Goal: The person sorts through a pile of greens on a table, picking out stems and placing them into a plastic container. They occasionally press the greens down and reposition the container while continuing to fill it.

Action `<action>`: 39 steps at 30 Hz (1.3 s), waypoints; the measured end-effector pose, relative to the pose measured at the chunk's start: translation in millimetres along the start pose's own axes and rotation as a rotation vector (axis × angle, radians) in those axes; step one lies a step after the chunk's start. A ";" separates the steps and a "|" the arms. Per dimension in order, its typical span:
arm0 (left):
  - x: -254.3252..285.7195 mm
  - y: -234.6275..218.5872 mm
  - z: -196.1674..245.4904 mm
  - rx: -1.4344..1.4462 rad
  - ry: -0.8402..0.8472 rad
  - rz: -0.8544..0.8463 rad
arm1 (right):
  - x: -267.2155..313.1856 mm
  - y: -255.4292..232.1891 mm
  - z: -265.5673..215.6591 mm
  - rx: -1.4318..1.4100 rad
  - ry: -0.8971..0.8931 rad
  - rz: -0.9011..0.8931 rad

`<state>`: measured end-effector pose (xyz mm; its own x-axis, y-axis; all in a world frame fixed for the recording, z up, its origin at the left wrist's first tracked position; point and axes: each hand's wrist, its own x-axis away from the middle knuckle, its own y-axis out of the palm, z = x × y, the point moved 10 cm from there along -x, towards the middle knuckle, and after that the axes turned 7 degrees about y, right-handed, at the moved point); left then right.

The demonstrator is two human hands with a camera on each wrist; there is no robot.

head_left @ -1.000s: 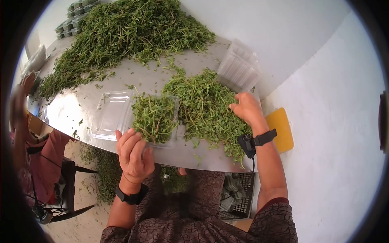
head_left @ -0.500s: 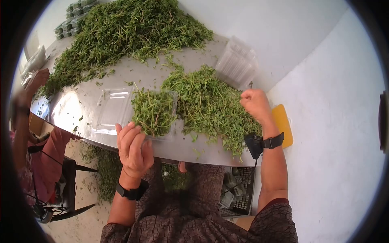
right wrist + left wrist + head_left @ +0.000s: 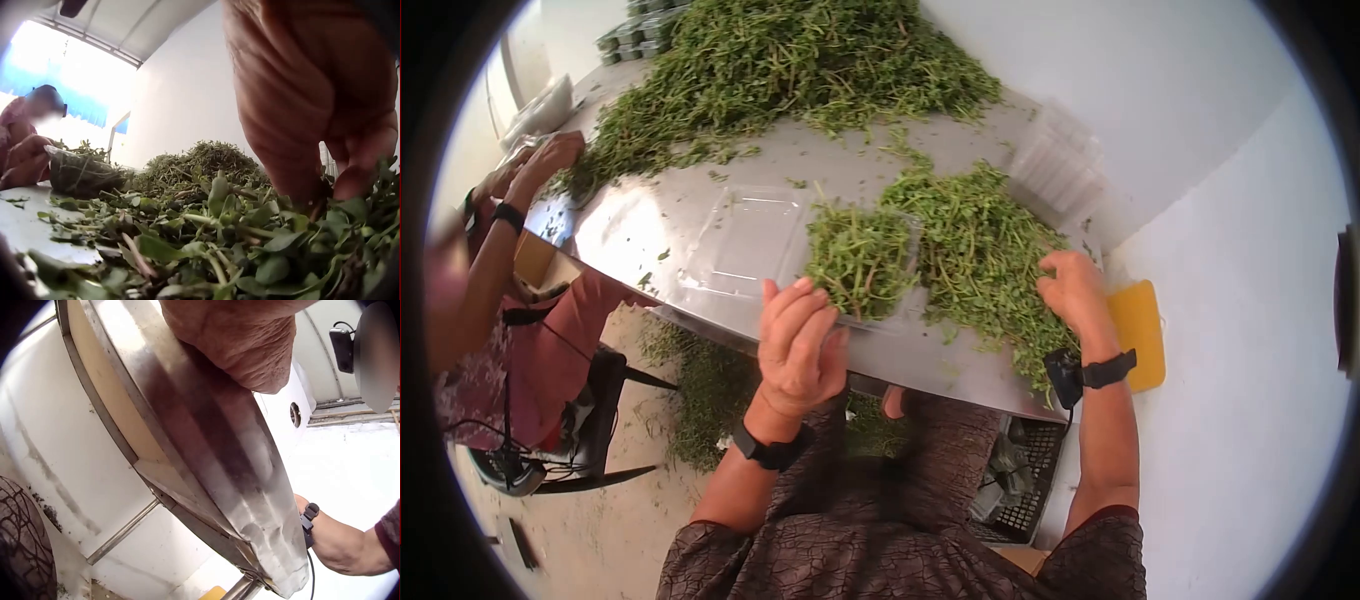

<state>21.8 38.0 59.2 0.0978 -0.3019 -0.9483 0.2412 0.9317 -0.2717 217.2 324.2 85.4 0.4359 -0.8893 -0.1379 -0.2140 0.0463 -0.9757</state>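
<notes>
In the head view, an open clear plastic clamshell box (image 3: 745,240) lies on the metal table with its lid folded out left. Leafy green sprigs (image 3: 860,255) fill its base. My left hand (image 3: 800,340) rests at the box's near edge, fingers relaxed and fingertips beside the greens. A loose pile of the same sprigs (image 3: 980,260) spreads right of the box. My right hand (image 3: 1075,290) is at that pile's right edge, fingers bent down. In the right wrist view its thumb and fingers (image 3: 353,181) reach into the leaves and pinch a stem.
A large heap of greens (image 3: 800,70) covers the table's back. Stacked empty clear boxes (image 3: 1055,165) stand by the wall, filled boxes (image 3: 640,35) at back left. A yellow board (image 3: 1138,335) is at right, a black crate (image 3: 1025,480) below. Another person's hands (image 3: 550,160) work at left.
The head view has swung, so the table sits further right in it. My right hand pulled back from the pile, curled, and is now down at its edge again. My left hand stays by the box.
</notes>
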 end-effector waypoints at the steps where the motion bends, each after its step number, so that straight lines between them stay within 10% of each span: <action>1: 0.1 0.1 0.1 0.010 0.001 0.000 | -1.9 0.7 -0.3 -0.011 -0.045 0.040; 11: 0.4 0.1 -0.2 0.030 -0.007 0.016 | 15.9 -36.9 -37.7 -0.691 0.132 -0.083; 21: -0.2 1.2 -1.2 0.041 -0.006 0.005 | 31.2 -42.2 -154.5 -0.961 -0.131 -0.292; 39: 2.4 1.5 -1.0 -0.009 0.016 -0.013 | 49.5 -47.8 40.1 -0.488 0.225 0.058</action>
<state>21.4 38.9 56.4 0.0793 -0.3106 -0.9472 0.2339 0.9295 -0.2852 284.1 296.2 118.4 0.2244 -0.9697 -0.0970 -0.6372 -0.0707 -0.7674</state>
